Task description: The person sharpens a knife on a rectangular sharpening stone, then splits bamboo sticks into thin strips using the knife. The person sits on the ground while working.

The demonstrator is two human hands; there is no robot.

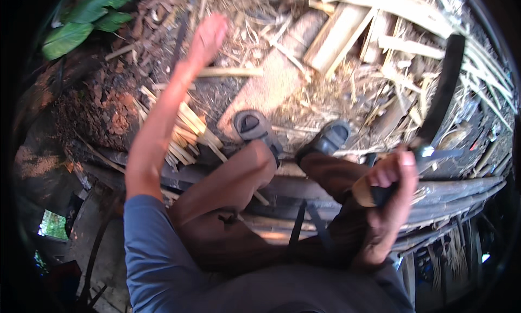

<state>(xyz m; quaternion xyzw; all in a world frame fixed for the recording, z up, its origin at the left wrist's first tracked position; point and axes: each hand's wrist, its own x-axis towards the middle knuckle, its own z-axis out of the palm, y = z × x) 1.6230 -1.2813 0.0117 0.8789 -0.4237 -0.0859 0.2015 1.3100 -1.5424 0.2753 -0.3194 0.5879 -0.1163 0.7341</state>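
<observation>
My right hand (392, 185) is closed round the handle of a machete (446, 90). Its long dark blade points up and away to the right, and the handle's pale end shows below my fingers. My left hand (208, 39) is stretched far forward over the littered ground, smeared by motion, so its fingers cannot be made out. Beside it, a pale split stick (230, 72) lies close to my wrist. A bundle of split wood strips (190, 128) rests on the ground near my left forearm.
Split wood pieces (336, 39) and shavings cover the ground ahead. A flat reddish slab (266, 77) lies in front of my sandalled feet (325, 139). Long dark poles (450, 188) run crosswise beneath my legs. Green leaves (89, 17) stand at the far left.
</observation>
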